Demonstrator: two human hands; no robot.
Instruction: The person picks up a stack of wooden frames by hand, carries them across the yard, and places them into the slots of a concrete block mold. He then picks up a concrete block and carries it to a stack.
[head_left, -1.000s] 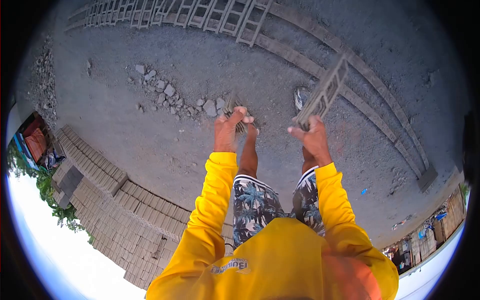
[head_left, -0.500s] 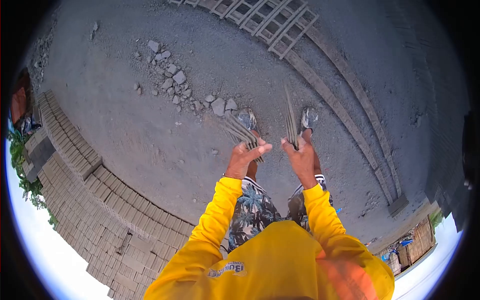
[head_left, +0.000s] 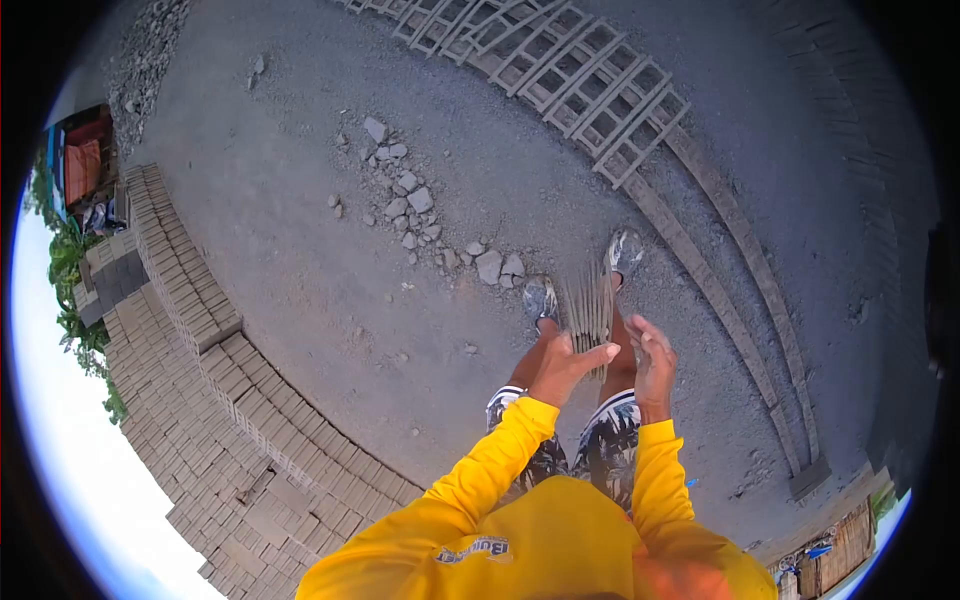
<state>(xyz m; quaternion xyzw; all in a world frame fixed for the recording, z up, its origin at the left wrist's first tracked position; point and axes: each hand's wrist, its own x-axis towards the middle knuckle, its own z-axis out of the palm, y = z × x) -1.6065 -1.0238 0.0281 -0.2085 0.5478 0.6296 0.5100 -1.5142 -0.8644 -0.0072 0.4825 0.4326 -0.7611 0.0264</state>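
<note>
My left hand (head_left: 568,370) is closed around the lower end of a bundle of thin grey strips (head_left: 588,308). They point away from me and fan out slightly, blurred at the far tips; their material is hard to make out. My right hand (head_left: 654,366) is just to the right of the bundle, apart from it. Its fingers are raised and loosely bent, and no strip shows in them. Below the hands are my patterned shorts and my shoes (head_left: 540,298) on the ground.
Broken grey rubble (head_left: 420,200) lies on the dusty ground ahead. Ladder-like frames (head_left: 590,85) rest across two long rails (head_left: 700,285) curving down the right. Stacked grey blocks (head_left: 250,390) form a wall at left. A shed (head_left: 835,550) stands at lower right.
Strips that were split between both hands are now together in my left hand, and my right hand has let go. My left hand has moved right; the view has shifted too.
</note>
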